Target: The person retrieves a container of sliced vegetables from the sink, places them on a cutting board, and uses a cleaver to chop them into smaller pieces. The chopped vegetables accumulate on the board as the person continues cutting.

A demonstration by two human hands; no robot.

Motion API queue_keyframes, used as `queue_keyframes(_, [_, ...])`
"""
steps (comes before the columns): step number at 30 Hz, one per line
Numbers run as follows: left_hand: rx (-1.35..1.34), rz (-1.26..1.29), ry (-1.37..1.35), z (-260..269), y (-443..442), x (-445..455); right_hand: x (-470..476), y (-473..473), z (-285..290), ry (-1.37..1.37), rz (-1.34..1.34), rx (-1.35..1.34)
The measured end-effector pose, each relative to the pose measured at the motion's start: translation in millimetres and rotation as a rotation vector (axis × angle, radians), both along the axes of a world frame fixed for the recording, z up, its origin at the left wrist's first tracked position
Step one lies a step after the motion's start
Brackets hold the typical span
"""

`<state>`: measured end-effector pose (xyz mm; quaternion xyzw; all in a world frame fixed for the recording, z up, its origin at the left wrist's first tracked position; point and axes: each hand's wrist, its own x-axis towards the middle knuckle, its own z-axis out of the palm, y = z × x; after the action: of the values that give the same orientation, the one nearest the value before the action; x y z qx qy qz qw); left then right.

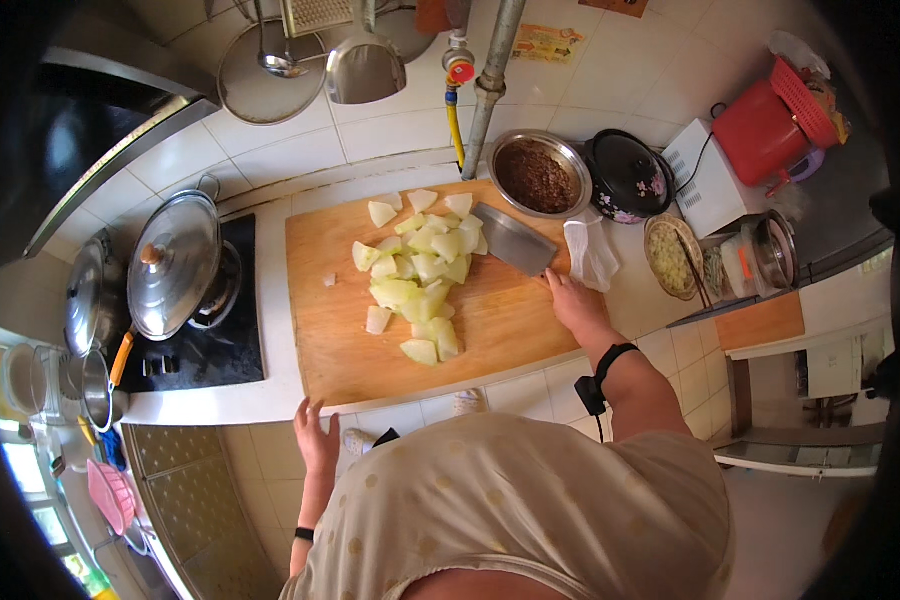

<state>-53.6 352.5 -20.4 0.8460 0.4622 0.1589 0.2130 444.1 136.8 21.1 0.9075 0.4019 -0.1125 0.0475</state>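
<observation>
My right hand grips the handle of a Chinese cleaver. Its broad steel blade lies over the right part of a wooden cutting board, close beside a heap of cut pieces. These pale green-white chunks, perhaps winter melon or another gourd, spread across the middle of the board. A few lie apart at the heap's edges. Off the board's front left corner, my left hand holds nothing, its fingers spread near the counter edge.
At the back right stand a steel bowl of dark brown food and a black lidded pot. A white plastic bag lies by the board; farther right is a bowl with chopsticks. On the left, a lidded wok sits on the gas stove.
</observation>
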Motion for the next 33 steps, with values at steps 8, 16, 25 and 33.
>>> queue_keyframes(8, [-0.056, -0.08, -0.048, 13, -4, 59, 8, 1, 56, -0.033, 0.019, -0.004])
queue_keyframes(16, [0.078, -0.054, -0.035, -4, 40, 69, -23, -70, 146, 0.129, 0.027, 0.094])
queue_keyframes(25, [0.004, -0.095, 0.112, -17, 55, 79, -17, 15, 33, 0.122, -0.232, 0.462])
queue_keyframes(33, [-0.078, -0.072, -0.016, -6, 43, 57, 30, 100, 7, 0.003, -0.202, 0.472])
